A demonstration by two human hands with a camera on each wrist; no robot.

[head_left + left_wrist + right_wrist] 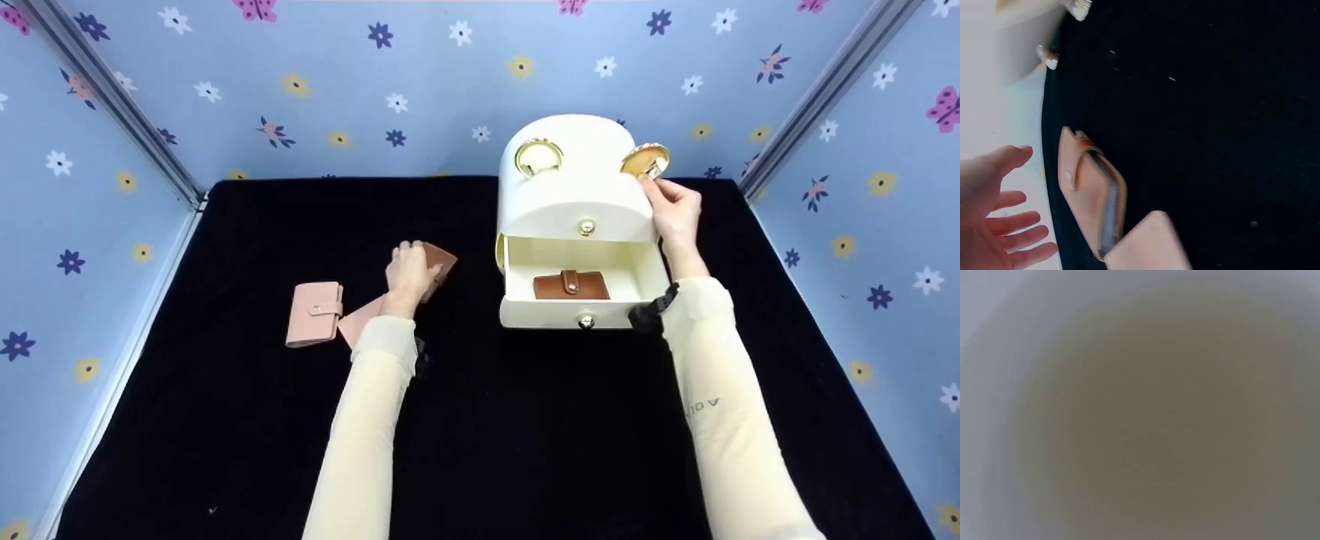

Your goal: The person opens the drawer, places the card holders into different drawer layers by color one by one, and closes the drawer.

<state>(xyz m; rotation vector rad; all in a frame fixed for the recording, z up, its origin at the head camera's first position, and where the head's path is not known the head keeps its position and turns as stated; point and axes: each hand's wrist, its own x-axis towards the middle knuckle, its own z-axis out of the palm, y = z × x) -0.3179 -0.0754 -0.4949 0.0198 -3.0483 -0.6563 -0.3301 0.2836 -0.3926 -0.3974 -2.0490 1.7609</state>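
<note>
My left hand (409, 271) is over a brown snap wallet (441, 261) on the black cloth. In the left wrist view its fingers (1022, 241) are spread beside the brown wallet (1086, 197), with a gap between them. A pink wallet (361, 321) lies partly under my left wrist, and another pink wallet (313, 313) with a snap strap lies further left. With thumb and fingertips my right hand (676, 214) pinches the gold round ear (645, 159) on top of a white drawer box (577, 187). The right wrist view is a blur.
The box's lower drawer (551, 313) is pulled out, with a brown wallet (574, 286) inside. A second gold ear (538, 157) stands on the box's left. Flowered blue panels (450, 97) enclose the black cloth (525, 435) at the back and sides.
</note>
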